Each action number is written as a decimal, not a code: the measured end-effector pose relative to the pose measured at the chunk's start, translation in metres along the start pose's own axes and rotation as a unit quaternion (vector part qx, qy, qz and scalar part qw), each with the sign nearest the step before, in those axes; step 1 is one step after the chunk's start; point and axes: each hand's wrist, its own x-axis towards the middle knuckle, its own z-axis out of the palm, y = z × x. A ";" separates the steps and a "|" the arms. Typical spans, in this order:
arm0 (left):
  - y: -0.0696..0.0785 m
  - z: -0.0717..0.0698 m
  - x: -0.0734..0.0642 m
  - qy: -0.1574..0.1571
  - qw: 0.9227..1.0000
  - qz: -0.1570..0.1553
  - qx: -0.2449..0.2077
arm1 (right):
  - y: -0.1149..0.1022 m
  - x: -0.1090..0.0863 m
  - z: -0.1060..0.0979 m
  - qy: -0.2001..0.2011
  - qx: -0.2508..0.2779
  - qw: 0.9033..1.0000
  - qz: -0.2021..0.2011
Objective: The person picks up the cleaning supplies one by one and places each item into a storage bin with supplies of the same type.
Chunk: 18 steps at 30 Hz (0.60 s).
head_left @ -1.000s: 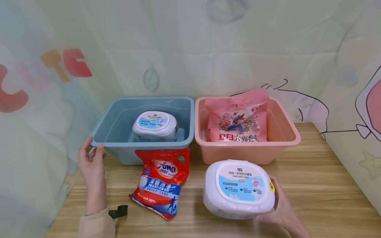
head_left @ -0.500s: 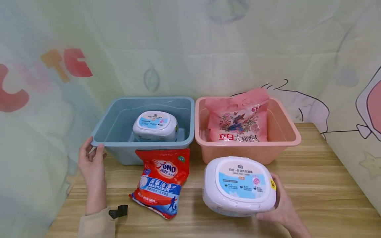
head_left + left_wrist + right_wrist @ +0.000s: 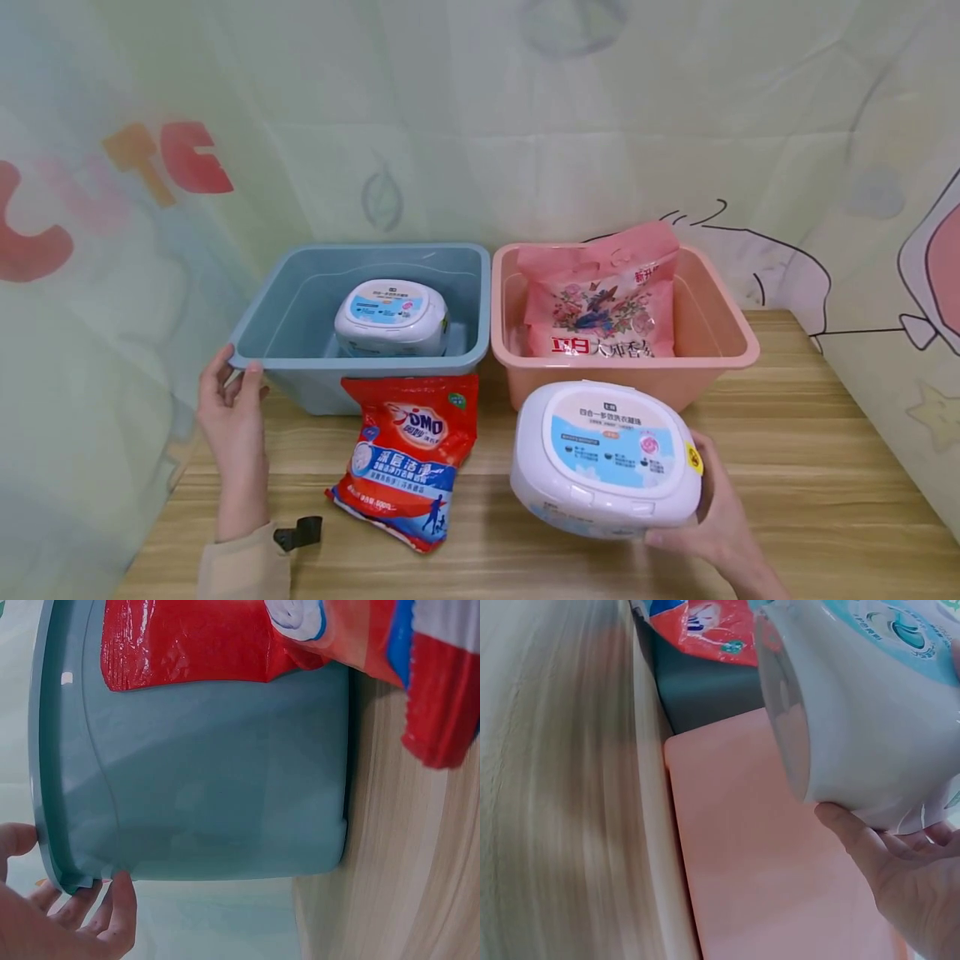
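My right hand (image 3: pixel 712 517) grips a white plastic laundry-pod box (image 3: pixel 600 517) by its right end, with the blue-and-white label facing up. In the right wrist view the box (image 3: pixel 885 735) is off the table and tilted, in front of the pink bin (image 3: pixel 757 840). At the front left corner of the blue bin (image 3: pixel 300 364), my left hand (image 3: pixel 238 417) holds the rim between thumb and fingers; the left wrist view shows its fingertips (image 3: pixel 124 889) at that corner. A similar white box (image 3: pixel 390 337) sits inside the blue bin.
A red OMO washing-powder bag (image 3: pixel 412 458) leans against the blue bin's front. A pink flowered detergent bag (image 3: pixel 600 292) stands in the pink bin (image 3: pixel 622 387), right beside the blue one. A patterned curtain (image 3: pixel 450 125) hangs behind the wooden table (image 3: pixel 825 467).
My right hand has raised the white laundry-pod box slightly, away from me toward the pink bin, tilting it more so its front side shows. The left hand stays at the blue bin's corner.
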 end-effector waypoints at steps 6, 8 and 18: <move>0.001 0.001 -0.001 0.004 1.000 -0.002 0.005 | -0.004 -0.001 0.001 -0.002 -0.023 0.999 0.032; 0.000 0.001 -0.001 0.005 1.000 -0.002 0.005 | -0.005 -0.001 0.002 -0.002 -0.018 1.000 0.024; -0.001 0.000 0.002 0.002 1.000 -0.004 0.002 | -0.016 -0.001 0.005 0.002 0.001 1.000 0.003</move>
